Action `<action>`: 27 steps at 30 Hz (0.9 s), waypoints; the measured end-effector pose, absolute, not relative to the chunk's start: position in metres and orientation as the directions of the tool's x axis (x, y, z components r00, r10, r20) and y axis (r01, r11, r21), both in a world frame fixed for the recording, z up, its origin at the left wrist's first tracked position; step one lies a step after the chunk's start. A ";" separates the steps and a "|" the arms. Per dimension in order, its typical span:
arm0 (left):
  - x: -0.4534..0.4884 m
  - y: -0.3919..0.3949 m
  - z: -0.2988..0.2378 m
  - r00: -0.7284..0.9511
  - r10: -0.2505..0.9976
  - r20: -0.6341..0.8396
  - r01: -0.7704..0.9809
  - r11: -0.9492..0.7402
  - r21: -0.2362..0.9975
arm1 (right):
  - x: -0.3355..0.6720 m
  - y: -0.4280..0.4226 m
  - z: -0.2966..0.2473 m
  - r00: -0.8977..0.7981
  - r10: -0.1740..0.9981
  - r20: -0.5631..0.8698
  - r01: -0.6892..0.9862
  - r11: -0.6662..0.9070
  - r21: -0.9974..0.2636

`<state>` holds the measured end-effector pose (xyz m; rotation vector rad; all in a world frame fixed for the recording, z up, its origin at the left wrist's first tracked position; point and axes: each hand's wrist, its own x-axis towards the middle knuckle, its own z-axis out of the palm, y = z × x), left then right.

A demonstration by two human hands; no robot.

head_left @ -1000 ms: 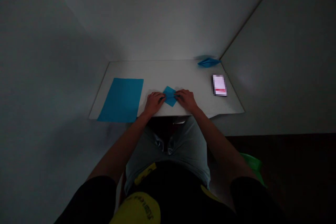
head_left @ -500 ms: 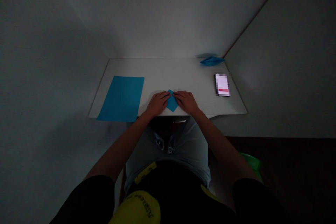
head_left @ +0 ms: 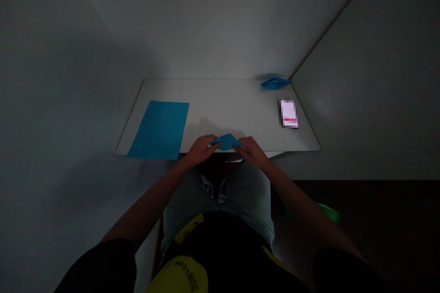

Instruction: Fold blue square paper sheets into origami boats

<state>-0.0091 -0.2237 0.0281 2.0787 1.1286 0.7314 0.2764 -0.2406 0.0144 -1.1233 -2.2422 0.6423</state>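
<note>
A small folded piece of blue paper (head_left: 227,142) is held at the near edge of the white table (head_left: 223,100). My left hand (head_left: 200,149) pinches its left side and my right hand (head_left: 252,150) pinches its right side, both with fingers closed on it. The paper is lifted slightly and spread between the hands. The light is dim, so the folds are hard to read.
A flat blue sheet (head_left: 160,129) lies on the table's left part. A finished blue paper figure (head_left: 275,83) sits at the far right corner. A lit phone (head_left: 288,113) lies near the right edge. Walls close in on both sides; my lap is below the table.
Both hands have drawn the folded blue paper toward me, from flat on the table to the near edge, and raised it between them.
</note>
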 end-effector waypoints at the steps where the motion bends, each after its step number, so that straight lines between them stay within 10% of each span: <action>1: -0.006 -0.215 0.033 0.416 0.897 0.151 0.459 -0.350 0.817 | 0.275 -0.232 0.017 -0.436 0.863 0.257 0.538 0.478 -0.694; 12: 0.007 -0.164 0.010 0.286 0.957 0.035 0.167 -0.086 0.982 | 0.269 -0.167 -0.008 -0.154 0.970 0.186 0.077 0.200 -0.977; 27: 0.005 -0.169 0.008 0.386 0.922 0.034 0.263 -0.145 0.954 | 0.270 -0.160 -0.011 -0.129 0.981 0.148 0.236 0.175 -0.956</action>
